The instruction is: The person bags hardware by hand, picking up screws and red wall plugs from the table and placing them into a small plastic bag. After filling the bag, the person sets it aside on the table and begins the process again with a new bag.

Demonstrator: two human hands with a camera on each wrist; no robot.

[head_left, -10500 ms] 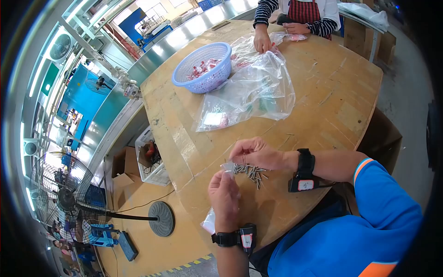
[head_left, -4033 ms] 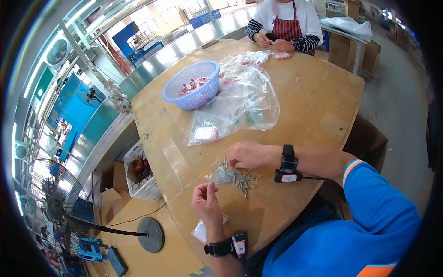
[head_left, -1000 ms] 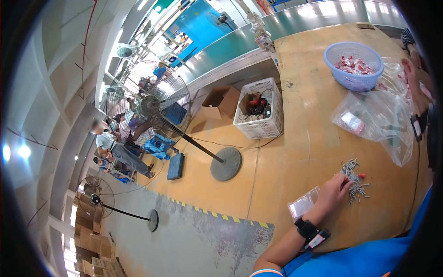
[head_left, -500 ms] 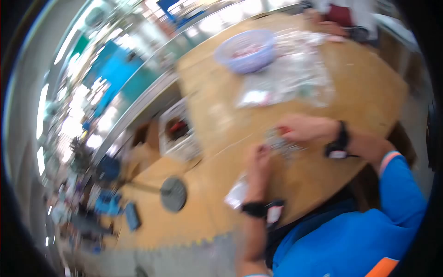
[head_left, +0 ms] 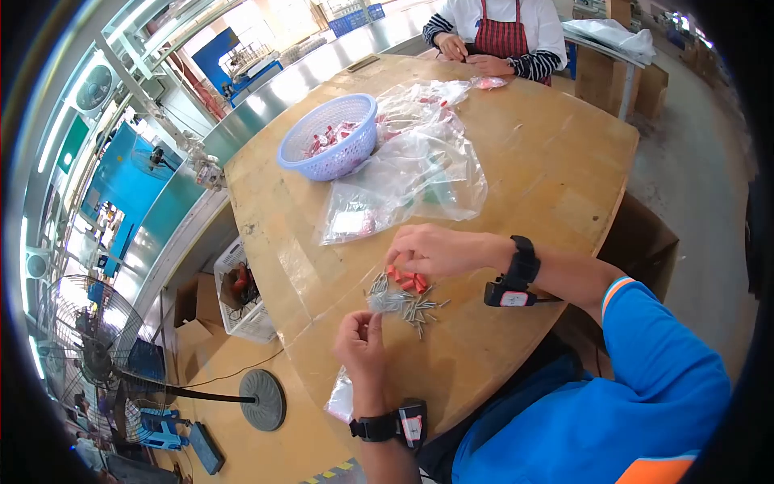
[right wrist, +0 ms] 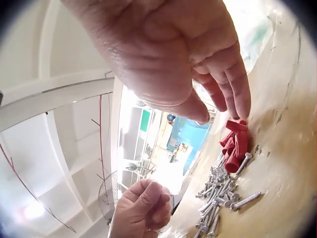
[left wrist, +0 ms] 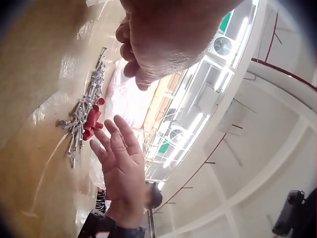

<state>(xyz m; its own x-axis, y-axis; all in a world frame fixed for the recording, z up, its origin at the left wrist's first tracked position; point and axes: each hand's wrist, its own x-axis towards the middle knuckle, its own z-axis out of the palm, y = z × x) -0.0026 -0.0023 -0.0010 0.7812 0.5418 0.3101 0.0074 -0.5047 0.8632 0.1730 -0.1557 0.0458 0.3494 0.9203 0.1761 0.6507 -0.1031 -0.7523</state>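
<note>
Silver screws lie in a loose pile on the wooden table before me. Several red plastic plugs, short and tube-like, sit at the edge of the pile. My right hand is over the plugs, its fingers spread and extended in the left wrist view, with fingertips right at the plugs in the right wrist view. My left hand is beside the screws with fingers curled and thumb against the index finger. It pinches a small clear plastic bag, which overlaps the screws in the head view.
Packets of flat clear bags lie under my left forearm. Beyond my hands are a large clear plastic bag and a lilac basket holding red-filled packets. Another person sits across the table. A fan stands at left.
My right hand has come back from beside the large bag to the screw pile. Red plugs it carried now lie loose there, and its fingers have spread. The head view swung left, then back.
</note>
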